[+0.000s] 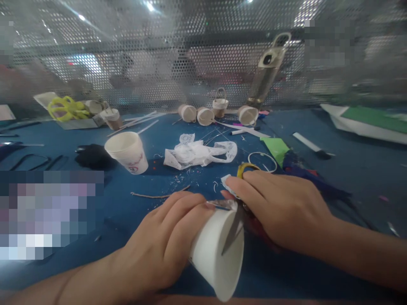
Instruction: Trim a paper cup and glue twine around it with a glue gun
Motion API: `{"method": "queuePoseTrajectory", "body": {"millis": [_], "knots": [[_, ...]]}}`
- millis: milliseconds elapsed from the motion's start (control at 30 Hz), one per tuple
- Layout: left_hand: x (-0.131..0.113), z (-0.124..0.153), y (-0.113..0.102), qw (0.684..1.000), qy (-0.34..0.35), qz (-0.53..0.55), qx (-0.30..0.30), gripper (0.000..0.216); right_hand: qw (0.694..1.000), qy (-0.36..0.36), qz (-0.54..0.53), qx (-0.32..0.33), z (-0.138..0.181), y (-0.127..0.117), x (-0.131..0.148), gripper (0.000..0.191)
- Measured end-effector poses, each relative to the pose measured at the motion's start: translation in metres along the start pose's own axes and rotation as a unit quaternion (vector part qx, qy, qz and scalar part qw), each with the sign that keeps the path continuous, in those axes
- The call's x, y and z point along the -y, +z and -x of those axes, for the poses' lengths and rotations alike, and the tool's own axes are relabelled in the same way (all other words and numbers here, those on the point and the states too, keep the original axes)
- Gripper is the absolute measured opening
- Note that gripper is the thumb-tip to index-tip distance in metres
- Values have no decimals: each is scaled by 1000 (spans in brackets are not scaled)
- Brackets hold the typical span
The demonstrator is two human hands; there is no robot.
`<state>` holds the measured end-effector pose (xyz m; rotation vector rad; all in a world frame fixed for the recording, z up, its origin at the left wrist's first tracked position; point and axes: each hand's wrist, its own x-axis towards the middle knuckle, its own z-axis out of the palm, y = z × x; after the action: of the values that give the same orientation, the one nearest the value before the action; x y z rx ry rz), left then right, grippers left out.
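My left hand (171, 237) is closed around a white paper cup (210, 250), tilted with its mouth toward the lower right. My right hand (273, 203) grips a pair of scissors (244, 169) with a yellow handle loop. One scissor blade reaches inside the cup while the cup's wall lies beside it at the rim. A small pale scrap (229, 186) sits by my right fingers. Beyond my hands lies a crumpled piece of white lacy fabric (200, 153), and a stack of white paper cups (127, 152) leans to its left.
A brown twig (159, 195) and small scraps lie ahead of my left hand. Small cup baskets (220, 108) and a clear bottle (266, 72) line the perforated metal screen (143, 55). Green paper (276, 149) and a marker (310, 145) are at right; a box with yellow rings (68, 109) stands far left.
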<state>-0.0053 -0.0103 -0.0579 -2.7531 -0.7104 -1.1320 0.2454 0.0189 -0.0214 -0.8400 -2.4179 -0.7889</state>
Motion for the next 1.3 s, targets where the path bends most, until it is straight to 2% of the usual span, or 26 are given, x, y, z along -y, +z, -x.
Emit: {"method": "queuePoseTrajectory", "body": {"millis": [133, 233, 467, 667, 733, 933, 1300], "knots": [[-2, -8, 0, 1000, -16, 6, -2, 44, 1000, -9, 18, 10, 4, 1, -4, 19], [-4, -13, 2, 998, -60, 24, -4, 44, 999, -14, 31, 22, 5, 3, -5, 16], [-1, -9, 7, 986, -115, 105, 55, 56, 997, 8, 70, 40, 3, 2, -3, 12], [-4, -6, 3, 960, -212, 137, 117, 75, 997, 8, 59, 40, 4, 3, -4, 27], [-5, -8, 2, 952, -241, 137, 129, 79, 998, 6, 54, 39, 6, 5, -4, 26], [-7, -12, 3, 947, -254, 149, 128, 82, 996, 14, 59, 65, 5, 4, -3, 15], [-6, -17, 0, 943, -253, 160, 147, 85, 995, 8, 22, 96, 8, 3, -4, 17]]}}
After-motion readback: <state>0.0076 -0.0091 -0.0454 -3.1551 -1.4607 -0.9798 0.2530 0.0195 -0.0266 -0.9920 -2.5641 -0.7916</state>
